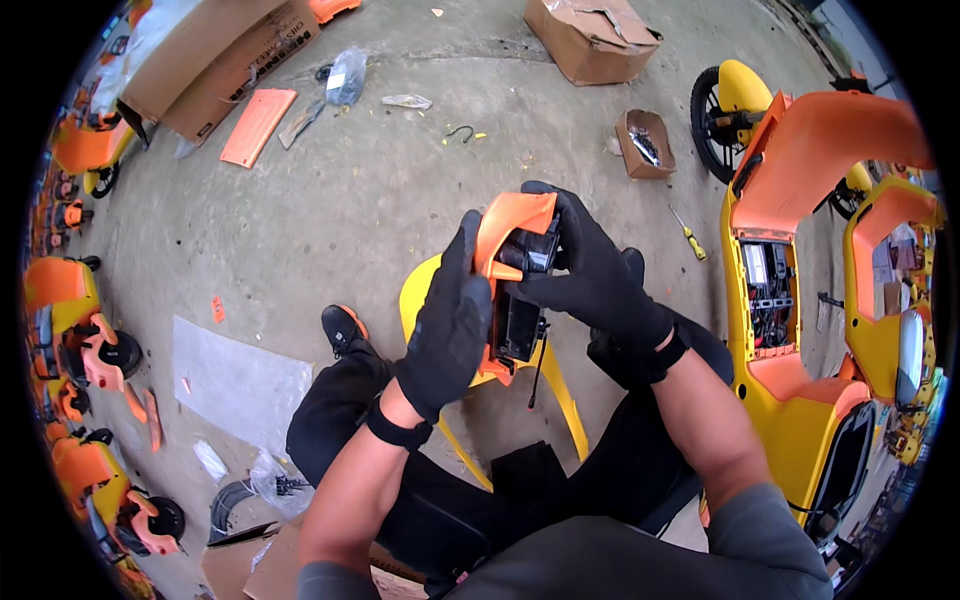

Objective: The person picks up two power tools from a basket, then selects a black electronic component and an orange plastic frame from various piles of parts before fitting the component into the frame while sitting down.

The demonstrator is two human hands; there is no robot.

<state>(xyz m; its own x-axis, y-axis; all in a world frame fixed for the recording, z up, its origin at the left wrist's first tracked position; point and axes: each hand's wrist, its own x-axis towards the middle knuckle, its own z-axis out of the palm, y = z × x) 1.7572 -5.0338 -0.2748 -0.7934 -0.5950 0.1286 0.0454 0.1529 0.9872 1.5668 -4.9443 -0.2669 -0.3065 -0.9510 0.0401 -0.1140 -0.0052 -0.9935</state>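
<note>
Both my hands, in black gloves, hold up an orange plastic cover (513, 215) with a glossy black unit (520, 325) set in it. My left hand (445, 325) presses flat along the cover's left side, its fingers close together. From the right, my right hand (595, 265) grips the upper part, fingers over the top and thumb against the black unit. A thin black cable (537, 375) hangs from the lower end. Beneath them, between my knees, stands a yellow plastic stool (572, 405), partly hidden by the part and my hands.
A yellow and orange scooter body (745, 330) with exposed wiring stands close on my right. A screwdriver (688, 233) lies on the floor near a small box of hardware (645, 145). Cardboard boxes (590, 40), an orange panel (258, 127) and a plastic sheet (240, 375) lie around.
</note>
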